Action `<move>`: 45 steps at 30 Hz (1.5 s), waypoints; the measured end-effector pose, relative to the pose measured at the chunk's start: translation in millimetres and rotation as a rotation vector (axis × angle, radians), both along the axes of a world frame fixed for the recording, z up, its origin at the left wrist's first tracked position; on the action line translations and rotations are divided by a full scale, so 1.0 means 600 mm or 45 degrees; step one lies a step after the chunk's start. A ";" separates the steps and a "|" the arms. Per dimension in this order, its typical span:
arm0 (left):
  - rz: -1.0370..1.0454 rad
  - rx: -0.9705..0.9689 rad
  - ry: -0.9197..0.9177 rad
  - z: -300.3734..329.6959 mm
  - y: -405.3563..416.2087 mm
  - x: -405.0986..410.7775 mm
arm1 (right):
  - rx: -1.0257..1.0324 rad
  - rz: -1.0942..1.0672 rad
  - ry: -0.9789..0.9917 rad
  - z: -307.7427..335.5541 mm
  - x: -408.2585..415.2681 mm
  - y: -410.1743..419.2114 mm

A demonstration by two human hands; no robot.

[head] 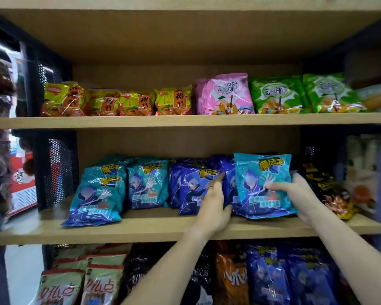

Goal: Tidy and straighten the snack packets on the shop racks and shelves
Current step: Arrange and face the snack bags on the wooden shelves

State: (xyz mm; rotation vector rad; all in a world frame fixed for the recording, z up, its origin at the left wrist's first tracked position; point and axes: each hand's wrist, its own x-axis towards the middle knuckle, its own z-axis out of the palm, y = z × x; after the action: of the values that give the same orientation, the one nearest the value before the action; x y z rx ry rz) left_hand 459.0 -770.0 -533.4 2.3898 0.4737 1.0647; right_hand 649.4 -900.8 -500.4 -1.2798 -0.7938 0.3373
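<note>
On the middle wooden shelf stand teal snack packets at the left and dark blue ones in the middle. My right hand grips the right edge of an upright light-teal packet, thumb across its front. My left hand, fingers straight, presses flat against the side of the front dark blue packet, just left of the light-teal one. A ring shows on one finger.
Black and gold packets lie at the shelf's right end. The shelf above holds yellow-orange, pink and green packets. Below are beige, black, orange and blue packets. Black perforated metal panels close the rack's left side.
</note>
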 end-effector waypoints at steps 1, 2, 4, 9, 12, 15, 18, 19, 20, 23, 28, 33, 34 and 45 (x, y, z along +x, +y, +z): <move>0.057 0.082 0.050 -0.007 0.004 0.008 | -0.041 -0.054 -0.042 -0.004 0.004 0.001; 0.120 0.162 0.069 -0.010 0.005 0.014 | -0.071 -0.101 -0.073 -0.008 0.005 0.002; 0.234 0.362 0.077 -0.011 0.009 0.022 | -0.101 -0.153 -0.142 -0.014 0.004 0.003; 0.368 0.557 0.284 -0.005 0.025 0.038 | -0.051 -0.197 -0.170 -0.016 0.001 -0.006; 0.358 0.569 0.316 -0.008 0.031 0.039 | 0.082 -0.160 -0.056 -0.011 0.000 -0.026; 0.336 0.577 0.241 -0.007 0.031 0.020 | 0.209 -0.082 0.083 -0.006 -0.013 -0.042; 0.333 0.532 0.139 -0.006 0.026 -0.028 | 0.281 0.039 0.130 0.008 -0.060 -0.035; 0.365 0.546 0.072 -0.007 0.028 -0.051 | 0.277 0.078 0.116 0.012 -0.082 -0.024; 0.427 0.571 -0.011 -0.010 0.033 -0.079 | 0.265 0.124 0.104 0.016 -0.105 -0.010; 0.775 0.591 -0.255 -0.020 0.081 -0.176 | 0.185 0.209 0.088 0.017 -0.181 0.059; 1.243 0.128 -0.054 -0.012 0.178 -0.328 | 0.008 0.256 0.051 0.003 -0.311 0.193; 1.107 -0.240 0.399 -0.002 0.224 -0.409 | -0.219 0.273 -0.031 -0.011 -0.367 0.297; 1.064 -0.262 0.408 0.000 0.225 -0.411 | -0.245 0.222 -0.145 -0.018 -0.368 0.309; 1.064 -0.013 0.370 -0.021 0.263 -0.429 | -0.514 -0.477 -1.324 -0.059 -0.419 0.269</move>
State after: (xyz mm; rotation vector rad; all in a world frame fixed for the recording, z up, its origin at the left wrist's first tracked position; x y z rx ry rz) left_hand 201.7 -612.1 -545.8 2.3681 1.6699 0.9955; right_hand 398.1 -739.4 -535.9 -1.9696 -1.3516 -0.5609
